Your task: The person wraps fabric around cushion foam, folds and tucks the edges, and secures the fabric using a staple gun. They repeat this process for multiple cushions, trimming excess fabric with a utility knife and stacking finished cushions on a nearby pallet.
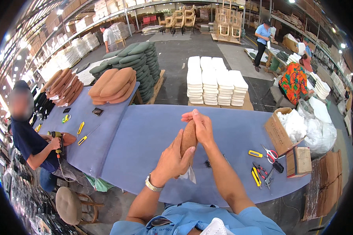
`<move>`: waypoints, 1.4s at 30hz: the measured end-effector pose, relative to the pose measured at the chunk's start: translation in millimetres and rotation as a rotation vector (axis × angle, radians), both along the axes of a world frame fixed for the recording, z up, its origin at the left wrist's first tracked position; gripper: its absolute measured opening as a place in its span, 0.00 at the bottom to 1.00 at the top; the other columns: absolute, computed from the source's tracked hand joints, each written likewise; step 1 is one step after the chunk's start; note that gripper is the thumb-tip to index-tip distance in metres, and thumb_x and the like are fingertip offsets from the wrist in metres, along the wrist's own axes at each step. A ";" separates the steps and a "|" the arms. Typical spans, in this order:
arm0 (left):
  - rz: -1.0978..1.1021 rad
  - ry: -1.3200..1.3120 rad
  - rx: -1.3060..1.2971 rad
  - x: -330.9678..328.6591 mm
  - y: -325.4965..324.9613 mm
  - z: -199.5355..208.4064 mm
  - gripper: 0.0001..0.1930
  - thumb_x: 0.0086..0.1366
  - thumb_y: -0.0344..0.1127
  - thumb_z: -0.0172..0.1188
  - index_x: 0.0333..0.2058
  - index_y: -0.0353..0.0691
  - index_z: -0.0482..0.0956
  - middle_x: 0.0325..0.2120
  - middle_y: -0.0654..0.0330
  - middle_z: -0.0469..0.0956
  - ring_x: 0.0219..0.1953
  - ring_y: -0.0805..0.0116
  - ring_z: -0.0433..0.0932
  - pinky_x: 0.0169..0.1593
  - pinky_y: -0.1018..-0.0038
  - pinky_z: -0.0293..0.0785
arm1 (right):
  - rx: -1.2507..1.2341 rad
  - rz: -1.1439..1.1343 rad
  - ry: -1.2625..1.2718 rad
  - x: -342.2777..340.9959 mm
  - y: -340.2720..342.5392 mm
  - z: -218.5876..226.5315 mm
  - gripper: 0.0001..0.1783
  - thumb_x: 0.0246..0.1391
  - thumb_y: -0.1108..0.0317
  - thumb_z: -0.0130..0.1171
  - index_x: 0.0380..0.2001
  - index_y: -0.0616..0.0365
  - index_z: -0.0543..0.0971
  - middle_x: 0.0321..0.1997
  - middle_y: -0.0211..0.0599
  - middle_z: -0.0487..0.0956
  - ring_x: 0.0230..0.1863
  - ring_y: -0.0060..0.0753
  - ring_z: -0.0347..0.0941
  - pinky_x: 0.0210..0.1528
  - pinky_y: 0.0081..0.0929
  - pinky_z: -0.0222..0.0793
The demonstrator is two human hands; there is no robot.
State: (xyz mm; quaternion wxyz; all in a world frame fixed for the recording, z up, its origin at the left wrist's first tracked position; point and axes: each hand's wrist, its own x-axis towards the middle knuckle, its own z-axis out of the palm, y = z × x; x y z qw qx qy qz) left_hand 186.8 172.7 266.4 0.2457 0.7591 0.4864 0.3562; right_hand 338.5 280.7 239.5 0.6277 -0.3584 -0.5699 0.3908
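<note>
A brown fabric-covered cushion [188, 138] stands tilted, narrow side up, above the middle of the blue-grey table [145, 135]. My left hand [173, 156] presses on its near left side, thumb over the edge. My right hand [202, 128] lies against its far right side, fingers pointing up and left. The cushion is held between both palms. A bit of clear or whitish sheet [189, 175] hangs below it. A dark small object [208, 163] lies partly hidden beside my right forearm.
Right on the table lie a yellow-handled screwdriver [255, 153], scissors [270, 154], a yellow cutter [256, 177], pliers [268, 179] and cardboard boxes [299, 161]. Brown cushions [113, 84] are stacked left. A co-worker [27, 129] holds a power tool [57, 141]. White pads [215, 82] stand beyond the table.
</note>
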 end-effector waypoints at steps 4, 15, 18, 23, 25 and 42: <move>-0.039 0.055 -0.096 -53.9 22.6 15.5 0.40 0.72 0.53 0.57 0.68 0.25 0.59 0.49 0.32 0.79 0.49 0.34 0.81 0.52 0.54 0.78 | 0.036 -0.117 -0.253 -36.2 10.0 3.0 0.32 0.73 0.47 0.43 0.35 0.64 0.86 0.33 0.45 0.86 0.36 0.37 0.83 0.43 0.33 0.75; 0.094 0.120 0.053 -106.0 66.3 -3.8 0.40 0.66 0.52 0.65 0.65 0.26 0.64 0.37 0.36 0.83 0.36 0.38 0.84 0.40 0.52 0.81 | -0.053 -0.355 -0.333 -93.8 47.8 2.3 0.35 0.74 0.46 0.41 0.31 0.62 0.87 0.29 0.42 0.85 0.34 0.36 0.80 0.44 0.34 0.73; 0.022 0.154 0.046 -114.1 85.4 -1.9 0.40 0.66 0.52 0.66 0.64 0.26 0.64 0.37 0.37 0.83 0.35 0.39 0.84 0.38 0.53 0.81 | -0.118 -0.394 -0.295 -79.7 67.5 -8.2 0.38 0.73 0.43 0.42 0.28 0.67 0.86 0.26 0.41 0.83 0.32 0.33 0.77 0.42 0.33 0.72; -0.072 0.187 0.133 -121.3 121.3 -2.6 0.40 0.65 0.52 0.66 0.64 0.25 0.64 0.34 0.38 0.83 0.30 0.42 0.84 0.37 0.54 0.81 | -0.191 -0.494 -0.242 -59.3 102.8 -39.5 0.39 0.72 0.42 0.45 0.27 0.72 0.83 0.21 0.43 0.79 0.29 0.33 0.72 0.37 0.38 0.68; -0.099 0.172 0.235 -125.5 138.6 -9.1 0.41 0.65 0.53 0.66 0.64 0.25 0.65 0.32 0.39 0.83 0.27 0.44 0.84 0.36 0.55 0.81 | -0.194 -0.531 -0.222 -57.9 107.2 -49.1 0.38 0.72 0.43 0.45 0.27 0.72 0.81 0.20 0.43 0.77 0.28 0.33 0.70 0.35 0.40 0.67; -0.028 0.022 0.164 -208.8 83.3 -46.2 0.33 0.59 0.56 0.71 0.53 0.34 0.79 0.33 0.47 0.86 0.34 0.47 0.86 0.36 0.61 0.82 | -0.308 -0.538 -0.158 -57.0 42.1 -135.8 0.32 0.71 0.50 0.46 0.31 0.70 0.85 0.27 0.44 0.84 0.32 0.34 0.78 0.41 0.35 0.73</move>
